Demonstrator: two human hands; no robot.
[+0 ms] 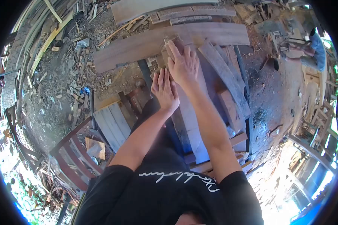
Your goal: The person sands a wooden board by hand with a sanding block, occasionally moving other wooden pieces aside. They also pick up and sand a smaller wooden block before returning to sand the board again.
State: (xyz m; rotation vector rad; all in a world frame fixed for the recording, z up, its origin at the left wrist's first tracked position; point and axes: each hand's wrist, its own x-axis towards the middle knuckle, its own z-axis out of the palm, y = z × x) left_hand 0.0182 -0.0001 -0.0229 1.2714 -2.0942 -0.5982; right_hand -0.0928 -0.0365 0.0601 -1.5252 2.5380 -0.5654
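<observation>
A long wide brown plank [127, 48] lies crosswise in front of me. Over its near edge, my right hand [184, 63] rests with fingers spread on a small brownish block or pad [176, 40] whose outline is blurred. My left hand [164, 89] lies just below and to the left, fingers extended and close together, against the edge of a wooden piece. Beneath my forearms a pale board [193, 125] runs toward my body. What lies under both palms is hidden.
Weathered planks [225, 78] lie right of my right arm. A slatted wooden chair back [73, 161] stands lower left, near pale slats [112, 125]. Wood scraps cover the ground at left. Another person [315, 50] is at the far right.
</observation>
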